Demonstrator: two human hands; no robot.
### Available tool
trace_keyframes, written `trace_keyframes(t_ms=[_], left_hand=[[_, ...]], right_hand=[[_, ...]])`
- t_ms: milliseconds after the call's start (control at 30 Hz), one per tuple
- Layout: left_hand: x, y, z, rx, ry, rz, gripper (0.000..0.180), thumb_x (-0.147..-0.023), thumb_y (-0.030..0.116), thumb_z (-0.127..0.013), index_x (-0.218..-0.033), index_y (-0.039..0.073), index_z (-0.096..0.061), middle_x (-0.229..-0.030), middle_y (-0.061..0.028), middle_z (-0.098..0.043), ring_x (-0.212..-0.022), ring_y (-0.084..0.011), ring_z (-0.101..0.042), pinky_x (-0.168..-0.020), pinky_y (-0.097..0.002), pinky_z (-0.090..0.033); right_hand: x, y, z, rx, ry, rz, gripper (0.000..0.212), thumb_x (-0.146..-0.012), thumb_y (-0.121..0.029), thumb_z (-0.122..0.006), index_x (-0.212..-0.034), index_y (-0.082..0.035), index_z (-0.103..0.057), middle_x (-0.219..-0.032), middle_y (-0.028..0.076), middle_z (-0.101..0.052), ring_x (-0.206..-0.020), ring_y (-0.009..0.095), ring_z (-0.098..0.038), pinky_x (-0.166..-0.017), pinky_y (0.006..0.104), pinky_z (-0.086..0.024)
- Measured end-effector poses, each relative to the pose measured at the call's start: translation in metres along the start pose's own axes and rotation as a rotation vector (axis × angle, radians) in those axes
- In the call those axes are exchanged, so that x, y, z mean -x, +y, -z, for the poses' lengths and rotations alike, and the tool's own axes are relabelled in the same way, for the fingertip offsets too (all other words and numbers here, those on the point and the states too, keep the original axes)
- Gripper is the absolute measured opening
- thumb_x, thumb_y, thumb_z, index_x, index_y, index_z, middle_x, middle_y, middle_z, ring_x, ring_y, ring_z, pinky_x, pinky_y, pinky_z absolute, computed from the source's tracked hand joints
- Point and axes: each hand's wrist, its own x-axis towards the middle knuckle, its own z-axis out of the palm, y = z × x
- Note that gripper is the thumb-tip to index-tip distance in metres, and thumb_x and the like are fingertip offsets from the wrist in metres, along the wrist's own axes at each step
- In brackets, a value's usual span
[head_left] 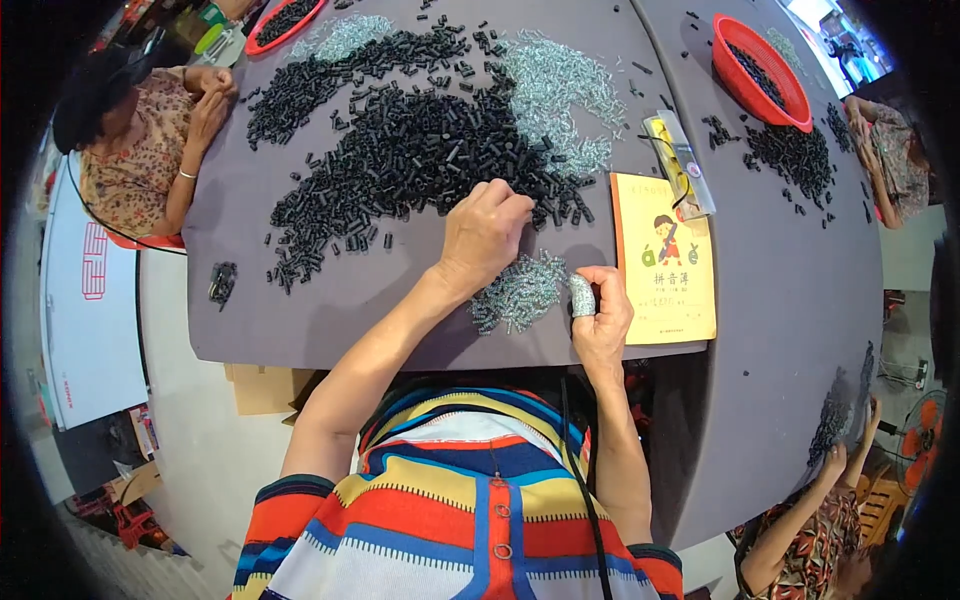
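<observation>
My left hand (485, 235) is closed in a pinch at the near edge of a large heap of small black cylinders (430, 150). Whatever its fingertips hold is hidden. Just below lies a small pile of silvery, shiny little pieces (518, 293), between my two hands. My right hand (603, 315) is at that pile's right side with its fingers curled. A pale, silvery wrap (582, 296) covers its thumb; I cannot make out anything held there. A bigger heap of the silvery pieces (565, 95) borders the black ones at the far right.
A yellow notebook (665, 290) lies right of my right hand, with a clear case (690, 175) and eyeglasses beyond it. A red basket (765, 85) with black pieces stands far right. One person (140, 150) sits at left; another person's hand (835, 458) touches black pieces at lower right.
</observation>
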Motion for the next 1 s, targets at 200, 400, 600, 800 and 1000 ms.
trace_keyframes(t_ms=[200, 400, 600, 800, 1000], left_hand=[[-0.014, 0.019, -0.015, -0.059, -0.093, -0.018, 0.014, -0.075, 0.009, -0.07, -0.088, 0.009, -0.064, -0.084, -0.0043, -0.054, -0.082, -0.0248, -0.056, -0.066, -0.0373, -0.046], [0.003, 0.016, 0.005, 0.002, 0.06, 0.069, 0.01, -0.078, 0.006, -0.067, -0.086, 0.007, -0.062, -0.079, -0.0074, -0.056, -0.075, -0.0259, -0.057, -0.064, -0.0372, -0.045], [0.042, -0.021, 0.051, 0.013, 0.033, 0.459, 0.005, -0.082, 0.007, -0.065, -0.086, 0.006, -0.062, -0.081, -0.0068, -0.058, -0.075, -0.0252, -0.059, -0.066, -0.0373, -0.047], [0.054, -0.022, 0.055, 0.07, 0.061, 0.484, 0.005, -0.083, 0.007, -0.064, -0.088, 0.005, -0.062, -0.084, -0.0075, -0.06, -0.08, -0.0277, -0.06, -0.069, -0.0379, -0.048], [0.05, -0.013, 0.041, -0.044, 0.019, 0.37, 0.014, -0.08, 0.014, -0.07, -0.088, 0.006, -0.063, -0.085, -0.0077, -0.058, -0.08, -0.0273, -0.059, -0.068, -0.0387, -0.048]], right_hand=[[0.001, 0.001, -0.001, -0.012, -0.009, -0.033, 0.019, -0.078, 0.009, -0.058, -0.094, 0.0, -0.058, -0.087, 0.014, -0.058, -0.076, 0.029, -0.059, -0.067, 0.035, -0.048], [-0.001, 0.0, -0.001, -0.006, 0.005, 0.012, 0.019, -0.078, 0.009, -0.058, -0.094, 0.0, -0.058, -0.088, 0.014, -0.059, -0.077, 0.029, -0.06, -0.068, 0.0342, -0.048], [-0.001, -0.001, 0.0, -0.011, -0.008, 0.001, 0.018, -0.08, 0.009, -0.057, -0.095, 0.0, -0.058, -0.088, 0.013, -0.058, -0.077, 0.027, -0.059, -0.068, 0.033, -0.047], [-0.001, -0.002, -0.001, -0.009, 0.0, 0.02, 0.013, -0.081, 0.006, -0.058, -0.092, 0.0, -0.057, -0.085, 0.012, -0.058, -0.075, 0.026, -0.058, -0.068, 0.0326, -0.047], [0.0, -0.004, -0.002, 0.033, 0.007, 0.024, 0.014, -0.081, 0.006, -0.057, -0.093, 0.0, -0.057, -0.084, 0.011, -0.058, -0.075, 0.024, -0.057, -0.069, 0.0324, -0.047]])
